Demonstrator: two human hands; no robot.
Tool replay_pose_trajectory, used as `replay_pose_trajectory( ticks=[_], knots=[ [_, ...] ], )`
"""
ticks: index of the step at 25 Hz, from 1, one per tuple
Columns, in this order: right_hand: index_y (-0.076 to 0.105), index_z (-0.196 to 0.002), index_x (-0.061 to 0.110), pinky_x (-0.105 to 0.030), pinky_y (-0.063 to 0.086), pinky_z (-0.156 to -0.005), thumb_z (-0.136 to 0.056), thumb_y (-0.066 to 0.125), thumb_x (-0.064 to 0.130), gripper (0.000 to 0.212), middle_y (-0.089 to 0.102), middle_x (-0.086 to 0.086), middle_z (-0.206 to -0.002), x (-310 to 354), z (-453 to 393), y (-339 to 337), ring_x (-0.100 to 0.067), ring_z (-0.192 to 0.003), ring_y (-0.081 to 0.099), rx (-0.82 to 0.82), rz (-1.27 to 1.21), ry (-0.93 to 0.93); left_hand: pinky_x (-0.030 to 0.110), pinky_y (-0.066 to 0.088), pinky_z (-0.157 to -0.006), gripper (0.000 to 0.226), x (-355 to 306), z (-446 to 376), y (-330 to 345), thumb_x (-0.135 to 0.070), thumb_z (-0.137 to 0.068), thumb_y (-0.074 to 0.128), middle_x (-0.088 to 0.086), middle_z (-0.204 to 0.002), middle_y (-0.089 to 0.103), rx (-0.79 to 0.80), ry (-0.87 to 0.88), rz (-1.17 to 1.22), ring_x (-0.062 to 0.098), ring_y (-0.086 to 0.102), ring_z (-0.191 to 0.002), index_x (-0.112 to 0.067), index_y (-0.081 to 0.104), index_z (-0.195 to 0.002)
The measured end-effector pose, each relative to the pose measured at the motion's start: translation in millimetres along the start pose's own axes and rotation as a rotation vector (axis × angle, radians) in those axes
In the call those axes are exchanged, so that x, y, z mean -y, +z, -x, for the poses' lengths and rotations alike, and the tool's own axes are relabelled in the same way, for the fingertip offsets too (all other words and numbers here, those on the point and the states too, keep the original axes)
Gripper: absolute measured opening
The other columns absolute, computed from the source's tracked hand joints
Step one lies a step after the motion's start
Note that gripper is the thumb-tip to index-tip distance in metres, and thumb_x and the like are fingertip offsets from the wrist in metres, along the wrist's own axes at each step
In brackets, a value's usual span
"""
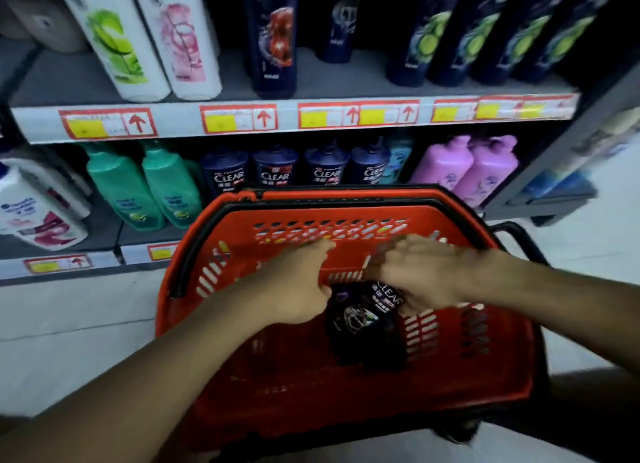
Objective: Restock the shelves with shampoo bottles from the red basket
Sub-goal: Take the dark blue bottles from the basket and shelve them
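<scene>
The red basket (pixel 346 390) stands on the floor in front of the shelves. One dark Clear shampoo bottle (pixel 367 327) lies inside it, with its label up. My right hand (pixel 419 275), blurred, closes around the upper end of the bottle, its fingers over the top and the thumb under the label. My left hand (pixel 298 282) is inside the basket at the bottle's left side. Its thumb is spread and its fingers curl down beside the bottle without gripping it. More dark blue Clear bottles (pixel 273 168) stand in a row on the lower shelf behind the basket.
The upper shelf (pixel 311 81) holds white and dark blue tall bottles, with a gap behind the front row. The lower shelf has green bottles (pixel 145 188) at the left and pink bottles (pixel 467 168) at the right. Price tags line the shelf edges. There is pale floor on both sides of the basket.
</scene>
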State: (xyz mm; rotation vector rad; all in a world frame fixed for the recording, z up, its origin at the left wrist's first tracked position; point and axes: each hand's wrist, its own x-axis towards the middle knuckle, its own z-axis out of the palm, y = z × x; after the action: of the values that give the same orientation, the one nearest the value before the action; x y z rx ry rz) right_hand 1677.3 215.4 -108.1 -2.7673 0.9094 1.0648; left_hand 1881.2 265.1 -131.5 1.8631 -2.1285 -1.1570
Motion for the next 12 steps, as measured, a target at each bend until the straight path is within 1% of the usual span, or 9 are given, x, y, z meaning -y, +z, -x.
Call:
replay_pose_trajectory(
  ticks=[2,3,4,6,8,9,10,11,12],
  knots=[
    [0.056,-0.133,0.023,-0.035,0.041,-0.102,-0.073,0.075,0.05,0.069,0.065,0.002,-0.13,-13.1,45.0,-25.0,-0.023,-0.126,0.055,-0.173,0.045,-0.035,0.033,0.039,-0.113,0.087,-20.7,-5.7,9.4,-0.029,-0.087,0.072,-0.004,-0.157,0.039,0.164,0.012,0.033,0.02,0.046,-0.137,-0.032,0.019,-0.156],
    [0.057,-0.132,0.022,-0.037,0.041,-0.101,-0.072,0.075,0.05,0.068,0.066,0.004,-0.128,-18.1,61.8,-32.4,-0.022,-0.122,0.055,-0.269,0.035,-0.035,0.03,0.04,-0.111,0.089,-30.3,-7.0,11.1,-0.026,-0.084,0.076,-0.004,-0.152,0.045,0.199,0.041,0.075,0.018,0.049,-0.134,-0.03,0.021,-0.154],
    [0.059,-0.13,0.021,-0.039,0.042,-0.099,-0.071,0.076,0.049,0.067,0.067,0.004,-0.125,-20.3,75.0,-37.5,-0.022,-0.118,0.056,-0.362,0.022,-0.023,0.026,0.043,-0.105,0.085,-37.3,-8.2,10.3,-0.022,-0.081,0.08,-0.006,-0.142,0.054,0.193,0.067,0.142,0.015,0.055,-0.126,-0.029,0.029,-0.149],
    [0.062,-0.13,0.019,-0.042,0.043,-0.096,-0.073,0.078,0.045,0.065,0.067,0.003,-0.124,-31.3,95.8,-35.1,-0.022,-0.115,0.056,-0.586,-0.026,0.003,0.018,0.048,-0.085,0.07,-52.8,-12.0,3.2,-0.014,-0.074,0.085,-0.014,-0.115,0.067,0.084,0.112,0.304,0.005,0.066,-0.103,-0.028,0.047,-0.132],
    [0.059,-0.137,0.014,-0.045,0.043,-0.104,-0.078,0.082,0.041,0.069,0.062,-0.003,-0.135,-45.7,106.3,-28.9,-0.024,-0.127,0.053,-0.875,-0.209,0.103,0.011,0.049,-0.07,0.058,-64.6,-13.1,-0.9,-0.009,-0.072,0.087,-0.014,-0.1,0.073,-0.014,0.126,0.514,-0.004,0.069,-0.084,-0.024,0.06,-0.12],
    [0.055,-0.142,0.013,-0.045,0.041,-0.109,-0.082,0.082,0.039,0.072,0.056,-0.005,-0.142,-52.2,107.5,-28.8,-0.024,-0.133,0.05,-1.03,-0.346,0.167,0.012,0.051,-0.07,0.054,-70.3,-11.4,0.8,-0.007,-0.072,0.086,-0.009,-0.1,0.075,-0.031,0.116,0.655,-0.002,0.07,-0.084,-0.022,0.063,-0.118],
    [0.05,-0.146,0.015,-0.045,0.042,-0.111,-0.084,0.08,0.039,0.073,0.053,-0.004,-0.146,-57.7,107.8,-30.7,-0.022,-0.136,0.049,-1.16,-0.5,0.243,0.018,0.054,-0.078,0.051,-73.9,-10.6,5.2,-0.006,-0.073,0.086,-0.001,-0.104,0.077,-0.036,0.106,0.794,0.006,0.072,-0.089,-0.019,0.065,-0.118],
    [0.049,-0.146,0.019,-0.044,0.047,-0.108,-0.086,0.077,0.042,0.07,0.054,0.001,-0.144,-60.5,108.7,-33.5,-0.018,-0.132,0.053,-1.247,-0.685,0.333,0.028,0.055,-0.086,0.049,-78.3,-8.3,11.1,-0.007,-0.073,0.085,0.007,-0.109,0.076,-0.035,0.099,0.925,0.016,0.07,-0.095,-0.015,0.065,-0.117],
    [0.05,-0.143,0.023,-0.043,0.053,-0.103,-0.086,0.075,0.047,0.066,0.06,0.005,-0.137,-60.4,108.6,-35.4,-0.015,-0.123,0.061,-1.278,-0.898,0.428,0.038,0.053,-0.092,0.049,-83.4,-6.0,16.1,-0.008,-0.072,0.085,0.012,-0.111,0.075,-0.026,0.096,1.053,0.023,0.068,-0.098,-0.012,0.066,-0.117]
  ],
)
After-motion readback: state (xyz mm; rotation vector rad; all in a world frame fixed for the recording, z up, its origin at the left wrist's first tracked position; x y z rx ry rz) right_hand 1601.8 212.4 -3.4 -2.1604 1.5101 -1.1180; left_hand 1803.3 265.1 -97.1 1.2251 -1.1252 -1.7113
